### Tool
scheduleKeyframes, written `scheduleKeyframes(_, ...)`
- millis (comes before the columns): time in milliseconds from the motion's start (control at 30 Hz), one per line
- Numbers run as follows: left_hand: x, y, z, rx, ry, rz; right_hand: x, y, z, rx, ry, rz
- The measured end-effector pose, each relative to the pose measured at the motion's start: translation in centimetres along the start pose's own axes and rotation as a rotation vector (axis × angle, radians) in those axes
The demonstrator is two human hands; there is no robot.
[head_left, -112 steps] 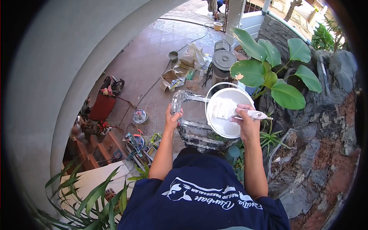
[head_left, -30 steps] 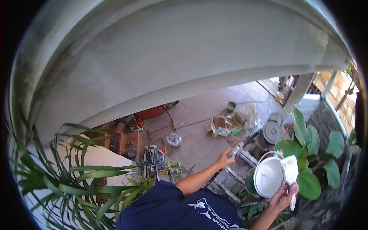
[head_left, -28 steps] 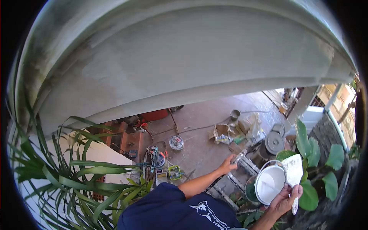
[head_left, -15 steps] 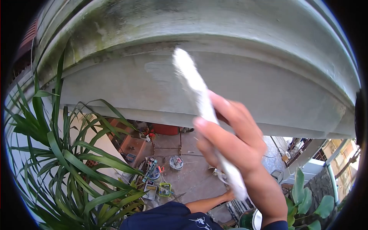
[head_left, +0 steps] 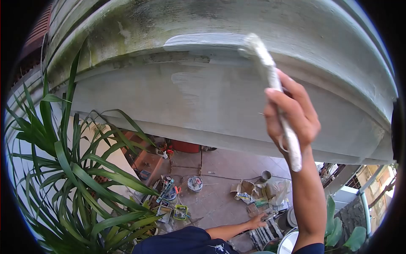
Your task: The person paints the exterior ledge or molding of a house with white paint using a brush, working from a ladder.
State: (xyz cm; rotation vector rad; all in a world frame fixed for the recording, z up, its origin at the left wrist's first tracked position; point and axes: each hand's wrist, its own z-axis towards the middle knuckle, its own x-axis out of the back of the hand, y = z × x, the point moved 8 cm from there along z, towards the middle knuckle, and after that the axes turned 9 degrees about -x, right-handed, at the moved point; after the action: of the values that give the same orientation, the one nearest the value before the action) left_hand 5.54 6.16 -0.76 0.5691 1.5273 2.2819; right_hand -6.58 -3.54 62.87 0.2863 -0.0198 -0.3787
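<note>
My right hand point(head_left: 294, 112) is closed around the handle of a paintbrush point(head_left: 264, 55) thickly coated in white paint. The bristle end touches or nearly touches the curved moulding of a grey wall point(head_left: 296, 29), at the right end of a wet white streak point(head_left: 198, 39). A fainter pale patch point(head_left: 186, 79) marks the flat band below. Low in view, my left hand point(head_left: 256, 221) reaches out to the right with its fingers stretched, by a grey slatted structure point(head_left: 266, 233). Whether it rests on that structure is hard to tell.
A long-leaved plant point(head_left: 80, 169) fills the left side. Far below on the paved floor stand a bucket point(head_left: 195, 183), a green-yellow tray point(head_left: 180, 211), crumpled paper point(head_left: 277, 192) and a metal pot point(head_left: 265, 175). A white round container point(head_left: 288, 242) is near my right forearm.
My right hand has moved up and to the right with the paintbrush. A fresh white streak now lies on the moulding. My left hand shows more plainly, no longer partly behind the brush.
</note>
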Motion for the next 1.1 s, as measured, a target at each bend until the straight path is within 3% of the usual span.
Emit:
scheduleKeyframes(167,-0.3,-0.6,0.1,-0.019,0.014,-0.001,7.4,-0.4,-1.2,-0.153,0.112,-0.269)
scheduleKeyframes(300,-0.4,-0.6,0.0,0.010,0.013,0.015,2.1,-2.0,-0.5,0.086,-0.080,-0.375)
scheduleKeyframes(467,-0.1,-0.5,0.2,0.070,-0.020,-0.008,-6.5,-5.8,-0.4,0.294,-0.115,-0.103)
scheduleKeyframes(500,-0.5,-1.0,0.0,0.072,-0.023,-0.003,-8.0,-6.8,-0.6,0.296,-0.124,-0.020)
scheduleKeyframes(533,-0.8,-2.1,0.3,-0.056,0.048,-0.015,-9.6,-7.7,-0.7,0.312,-0.109,0.022)
scheduleKeyframes(633,-0.5,-2.1,0.3,-0.056,0.043,0.010,-12.7,-8.5,0.1,0.303,-0.122,0.103)
scheduleKeyframes(733,-0.7,-1.9,0.2,0.004,-0.008,-0.032,-12.9,-4.5,0.9,0.109,-0.305,0.066)
scheduleKeyframes(900,-0.1,-0.7,0.1,0.001,-0.005,0.017,-3.4,0.5,-0.1,-0.027,-0.155,0.013)
scheduleKeyframes(1100,-0.1,0.3,0.0,-0.022,0.013,0.019,7.4,1.4,-2.1,-0.151,-0.111,-0.378)
